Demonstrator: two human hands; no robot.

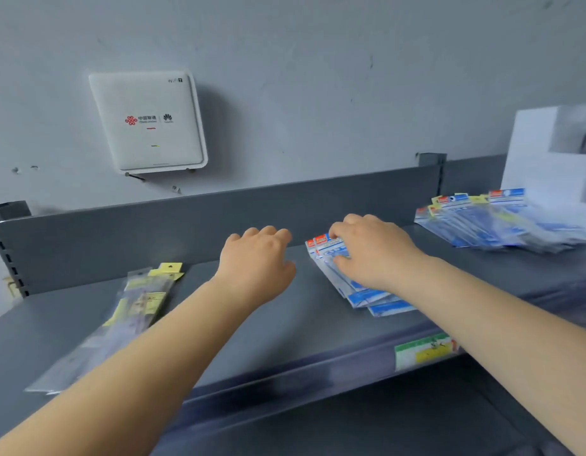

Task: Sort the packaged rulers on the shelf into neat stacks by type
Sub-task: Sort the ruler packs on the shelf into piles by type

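Blue-header stack (357, 281) under my curled right hand (372, 250) part-squared; left hand (257, 258) beside it, loosely curled, empty; yellow stack (133, 307) left, mixed heap (495, 222) right unsorted.

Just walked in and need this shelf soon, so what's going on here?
A person is sorting packaged rulers. The right hand rests on a small blue stack mid-shelf, fingers curled over its top edge; the left hand hovers beside it, holding nothing. A yellow stack lies to the left, and a mixed, fanned-out pile waits at the right.
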